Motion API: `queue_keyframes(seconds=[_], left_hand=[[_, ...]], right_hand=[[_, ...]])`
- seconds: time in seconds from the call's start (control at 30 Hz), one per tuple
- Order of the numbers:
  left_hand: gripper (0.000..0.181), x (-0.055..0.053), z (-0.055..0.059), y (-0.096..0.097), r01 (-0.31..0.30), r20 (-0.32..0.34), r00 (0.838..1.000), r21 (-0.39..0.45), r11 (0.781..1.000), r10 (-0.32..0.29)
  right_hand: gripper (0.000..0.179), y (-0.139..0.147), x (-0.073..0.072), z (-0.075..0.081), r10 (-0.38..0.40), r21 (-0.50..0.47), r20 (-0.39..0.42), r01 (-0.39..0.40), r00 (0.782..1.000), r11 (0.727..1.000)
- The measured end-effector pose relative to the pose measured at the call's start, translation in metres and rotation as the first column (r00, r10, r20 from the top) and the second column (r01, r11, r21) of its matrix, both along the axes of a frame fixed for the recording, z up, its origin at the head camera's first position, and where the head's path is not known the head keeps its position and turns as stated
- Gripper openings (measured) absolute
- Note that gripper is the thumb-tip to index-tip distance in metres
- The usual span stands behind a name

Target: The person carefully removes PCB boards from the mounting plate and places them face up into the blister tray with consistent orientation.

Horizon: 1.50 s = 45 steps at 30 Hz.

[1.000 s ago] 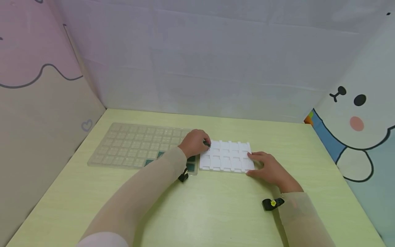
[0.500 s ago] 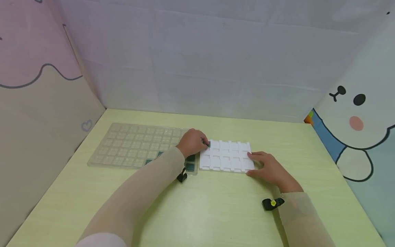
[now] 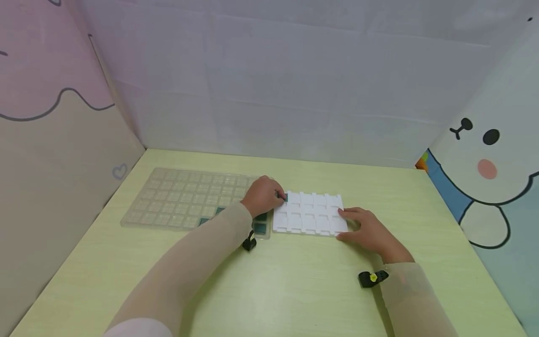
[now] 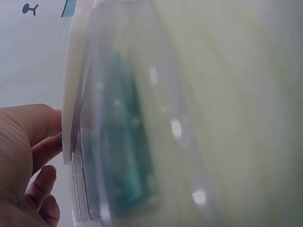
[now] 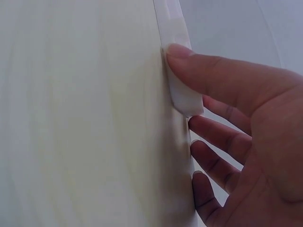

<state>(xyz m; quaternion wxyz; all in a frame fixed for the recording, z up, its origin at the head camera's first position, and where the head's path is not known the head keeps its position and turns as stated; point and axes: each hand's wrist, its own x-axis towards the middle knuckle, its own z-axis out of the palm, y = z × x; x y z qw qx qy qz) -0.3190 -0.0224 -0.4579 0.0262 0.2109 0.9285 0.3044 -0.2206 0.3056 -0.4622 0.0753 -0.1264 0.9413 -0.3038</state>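
My left hand (image 3: pixel 263 194) bends over the far left corner of a white slotted tray (image 3: pixel 309 213). Its thumb and fingertips pinch a small green square chip (image 3: pixel 286 197), which lies nearly level at the corner slot; the fingers hide part of it. In the left wrist view the thumb and index finger meet at the edge of the white tray (image 4: pixel 71 94). On the tray's right side, my right hand (image 3: pixel 364 229) grips the edge, thumb at the near corner and fingers farther back. The right wrist view shows the thumb pressed on the white tray's corner (image 5: pixel 187 97).
A clear plastic tray (image 3: pixel 177 196) with many square pockets lies left of the white one, partly under my left forearm. Several green chips (image 3: pixel 259 228) sit in its near right pockets. The pale wooden table (image 3: pixel 294 285) meets fabric walls at the back and sides.
The chip in my left hand has gone from tilted and dark to nearly level at the white tray's corner slot. The left hand has shifted slightly; the right hand stays in place.
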Motion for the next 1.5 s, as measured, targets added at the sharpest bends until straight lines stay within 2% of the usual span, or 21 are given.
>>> queue_keyframes(seconds=[0.1, 0.3, 0.6, 0.9, 1.0, 1.2, 1.5], left_hand=[[0.009, 0.000, -0.001, -0.001, 0.002, -0.015, 1.000, 0.016, 1.000, -0.002], [0.007, 0.003, 0.000, -0.002, 0.017, 0.006, 1.000, 0.078, 0.997, -0.018], [0.011, 0.012, 0.002, -0.004, 0.063, 0.042, 0.997, 0.184, 0.981, -0.072], [0.012, 0.020, 0.005, -0.008, 0.111, -0.019, 0.994, 0.221, 0.969, -0.109], [0.012, 0.025, 0.007, -0.011, 0.109, -0.015, 0.994, 0.238, 0.965, -0.109], [0.013, 0.034, 0.010, -0.017, 0.099, 0.022, 0.994, 0.235, 0.967, -0.107], [0.011, 0.038, 0.004, -0.031, 0.090, 0.001, 0.996, 0.198, 0.976, -0.092]], right_hand=[[0.075, -0.001, 0.000, 0.001, -0.002, -0.006, -0.001, 0.002, 1.000, 1.000], [0.075, -0.001, 0.000, 0.001, -0.005, -0.005, 0.004, 0.005, 1.000, 1.000], [0.075, -0.002, 0.000, 0.000, -0.006, 0.002, 0.011, 0.005, 1.000, 1.000], [0.075, -0.003, 0.001, 0.002, -0.011, 0.010, 0.009, 0.011, 1.000, 1.000], [0.075, -0.003, 0.001, 0.001, -0.013, 0.007, 0.011, 0.013, 1.000, 1.000], [0.075, -0.002, 0.001, 0.000, -0.014, -0.001, 0.014, 0.014, 1.000, 1.000], [0.074, -0.003, 0.001, 0.001, -0.014, 0.008, 0.004, 0.014, 1.000, 1.000]])
